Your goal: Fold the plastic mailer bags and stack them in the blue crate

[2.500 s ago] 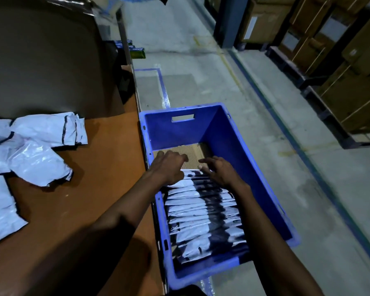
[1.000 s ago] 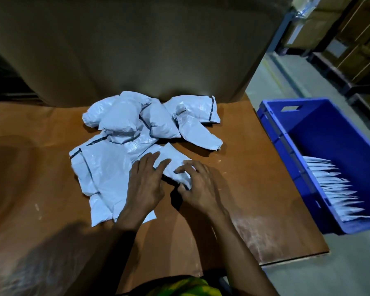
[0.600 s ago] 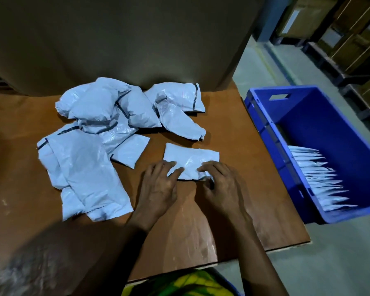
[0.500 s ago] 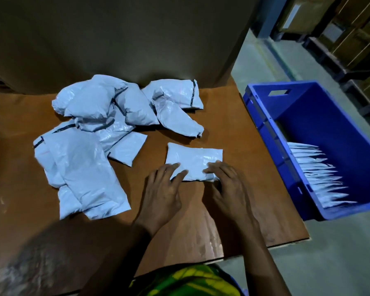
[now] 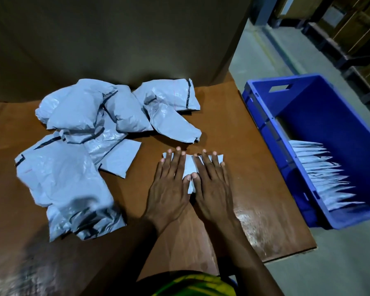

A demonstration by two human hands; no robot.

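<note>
Grey-white plastic, one mailer bag point(image 5: 189, 168), lies flat on the brown bench point(image 5: 244, 144) beneath both my palms. Only its middle strip, its far corners and a sliver at its near edge show between and past my fingers. My left hand point(image 5: 169, 192) presses the bag's left half and my right hand point(image 5: 213, 189) its right half. Both are spread flat with fingers straight, the thumbs meeting tip to tip over the bag's centre, gripping nothing.

Just left of my left hand lies a small flat mailer point(image 5: 120, 158), apart from the one I press. Beyond it a loose pile of crumpled mailer bags point(image 5: 79, 129) with dark seal strips spreads over the left and far side of the bench. A tall brown cardboard sheet point(image 5: 115, 39) stands behind the pile.

Past the bench's right edge sits the blue crate point(image 5: 338, 124). A row of folded mailer bags point(image 5: 320, 174) lies overlapped along its near part. Grey concrete floor point(image 5: 340, 265) surrounds the crate.
</note>
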